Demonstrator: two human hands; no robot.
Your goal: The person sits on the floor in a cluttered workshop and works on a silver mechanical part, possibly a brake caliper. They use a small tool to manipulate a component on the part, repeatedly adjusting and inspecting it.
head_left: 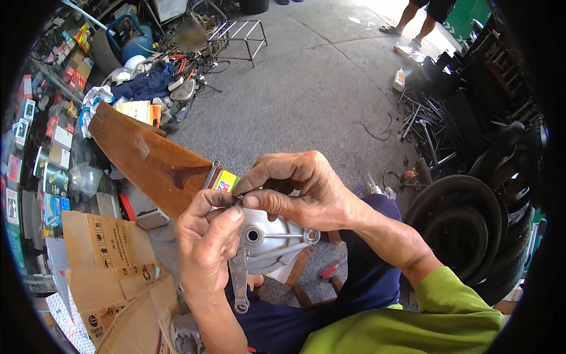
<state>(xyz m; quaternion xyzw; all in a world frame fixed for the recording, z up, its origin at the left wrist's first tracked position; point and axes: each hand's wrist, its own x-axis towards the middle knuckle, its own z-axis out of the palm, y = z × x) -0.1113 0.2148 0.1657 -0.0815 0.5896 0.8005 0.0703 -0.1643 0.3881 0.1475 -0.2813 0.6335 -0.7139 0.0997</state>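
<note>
My left hand (203,248) and my right hand (306,192) meet fingertip to fingertip in the middle of the view. Both are closed in a pinch on something small and dark; the fingers hide most of it, so its kind is unclear. Right below them is a silver cast-metal drum brake plate (283,246) with a round bore, above my lap. A flat metal brake arm (239,282) hangs from its left side, beside my left wrist. Beyond my left fingers a small wrench (212,174) and a yellow packet (226,180) lie at the end of a brown wooden board (147,159).
Flattened cardboard boxes (106,236) stand at left, below a display of small packaged goods (56,180). Black tyres (457,227) and loose metal rods (427,127) crowd the right. A wire-frame stool (239,34) stands at the back; a person's legs (413,23) show at far right.
</note>
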